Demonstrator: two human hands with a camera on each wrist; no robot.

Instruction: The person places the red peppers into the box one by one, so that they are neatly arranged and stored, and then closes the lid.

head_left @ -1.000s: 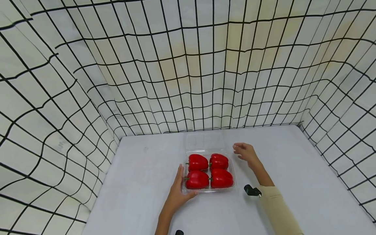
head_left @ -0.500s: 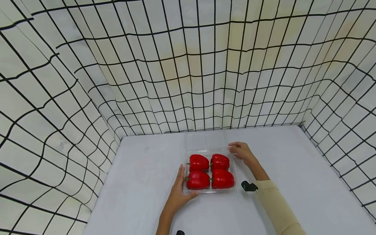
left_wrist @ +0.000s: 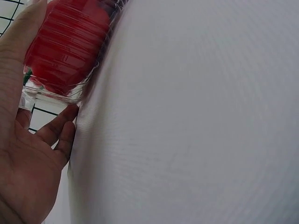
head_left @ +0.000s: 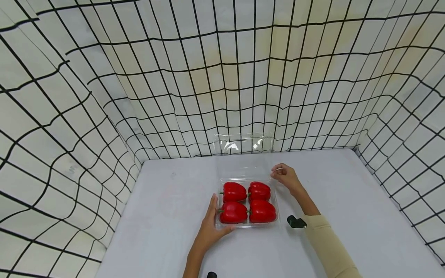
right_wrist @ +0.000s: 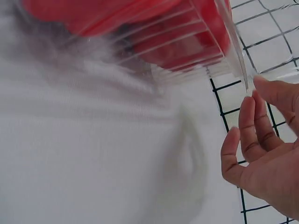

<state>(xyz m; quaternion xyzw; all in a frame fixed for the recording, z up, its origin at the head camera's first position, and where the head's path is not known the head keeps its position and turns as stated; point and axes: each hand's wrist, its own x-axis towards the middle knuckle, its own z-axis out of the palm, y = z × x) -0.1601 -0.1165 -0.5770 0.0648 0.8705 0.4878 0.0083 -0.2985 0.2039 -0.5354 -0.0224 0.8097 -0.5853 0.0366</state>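
A clear plastic clamshell container (head_left: 240,225) stands on the white table with several red bell peppers (head_left: 233,212) in two rows. Its transparent lid (head_left: 243,168) is hinged at the far side and tilted up. My left hand (head_left: 209,227) rests against the container's left side, fingers extended, thumb along the front edge; the left wrist view shows the palm and loosely bent outer fingers. My right hand (head_left: 286,177) pinches the lid's right edge between thumb and fingertips (right_wrist: 247,105). In the right wrist view, peppers (right_wrist: 177,37) show through the ribbed wall.
White walls covered by black netting (head_left: 243,96) enclose the table (head_left: 167,200) at the back and both sides. A dark wrist-mounted piece (head_left: 296,222) sits by the right sleeve (head_left: 328,245), and another black piece (head_left: 211,275) shows near the left wrist.
My right hand has moved left to the lid's edge and slightly up. The lid, which lay back flat, has tilted upward. My left hand has stayed at the container's side.
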